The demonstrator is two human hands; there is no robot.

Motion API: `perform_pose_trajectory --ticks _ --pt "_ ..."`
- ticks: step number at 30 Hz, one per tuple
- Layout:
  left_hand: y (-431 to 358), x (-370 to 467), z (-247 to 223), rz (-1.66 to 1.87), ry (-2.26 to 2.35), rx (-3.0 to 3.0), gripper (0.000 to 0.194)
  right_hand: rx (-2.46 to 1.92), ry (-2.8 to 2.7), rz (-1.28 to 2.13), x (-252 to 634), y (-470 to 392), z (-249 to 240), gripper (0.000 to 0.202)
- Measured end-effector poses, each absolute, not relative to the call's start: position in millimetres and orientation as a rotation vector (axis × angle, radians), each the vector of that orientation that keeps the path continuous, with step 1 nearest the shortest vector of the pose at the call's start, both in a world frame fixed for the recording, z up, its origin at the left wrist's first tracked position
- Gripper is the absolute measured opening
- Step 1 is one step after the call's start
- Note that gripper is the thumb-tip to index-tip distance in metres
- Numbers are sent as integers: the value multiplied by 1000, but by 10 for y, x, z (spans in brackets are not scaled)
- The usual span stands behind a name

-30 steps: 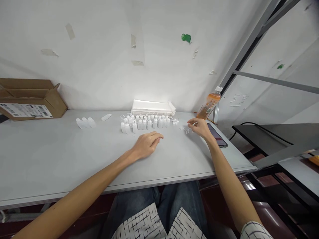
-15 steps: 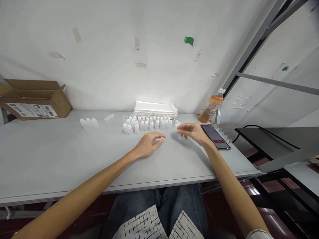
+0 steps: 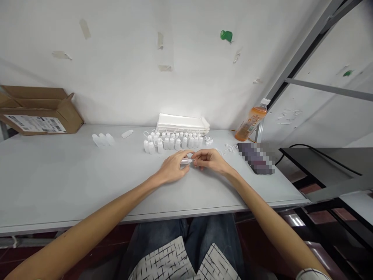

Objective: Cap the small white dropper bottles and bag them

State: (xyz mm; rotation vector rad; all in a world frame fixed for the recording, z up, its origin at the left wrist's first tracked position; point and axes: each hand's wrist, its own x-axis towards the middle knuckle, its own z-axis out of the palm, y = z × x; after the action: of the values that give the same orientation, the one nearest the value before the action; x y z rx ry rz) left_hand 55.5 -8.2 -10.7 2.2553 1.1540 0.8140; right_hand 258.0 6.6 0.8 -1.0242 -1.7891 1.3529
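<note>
My left hand (image 3: 174,166) is closed round a small translucent plastic bottle (image 3: 185,161), which lies sideways with its neck toward the right. My right hand (image 3: 210,160) is pinched at the neck end of that bottle; whatever small part its fingertips hold is hidden. Just beyond both hands stand several small white squeeze bottles (image 3: 171,144) in rows, some with looped cap straps. Small needle-like tips (image 3: 208,141) cluster at the right end of the rows. White strap caps (image 3: 231,148) lie beyond my right hand.
White stacked trays (image 3: 182,122) rest against the wall. On the left are a cardboard box (image 3: 37,120), several loose translucent bottles (image 3: 103,140) and a lone bottle (image 3: 127,133). An orange drink bottle (image 3: 252,120) and a phone (image 3: 256,158) occupy the right side.
My right hand has moved left, from beside the needle-like tips to the neck of the bottle in my left hand. The left hand stays nearly in place.
</note>
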Motion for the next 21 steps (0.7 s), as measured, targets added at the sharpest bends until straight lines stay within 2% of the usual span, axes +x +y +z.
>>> perform_pose_trajectory --ticks 5,10,18,21 --pt "-84 559 -115 823 1149 2286 53 -984 -1893 1146 2500 3 9 25" --pt "-89 554 -100 795 1190 2262 55 -938 -1885 1157 2530 25 -12 32" --pt "-74 564 -99 842 1077 2146 40 -1068 -1896 944 2525 20 -75 20" --pt "-69 570 -98 882 1009 2107 36 -1070 -1896 940 2520 15 -89 22"
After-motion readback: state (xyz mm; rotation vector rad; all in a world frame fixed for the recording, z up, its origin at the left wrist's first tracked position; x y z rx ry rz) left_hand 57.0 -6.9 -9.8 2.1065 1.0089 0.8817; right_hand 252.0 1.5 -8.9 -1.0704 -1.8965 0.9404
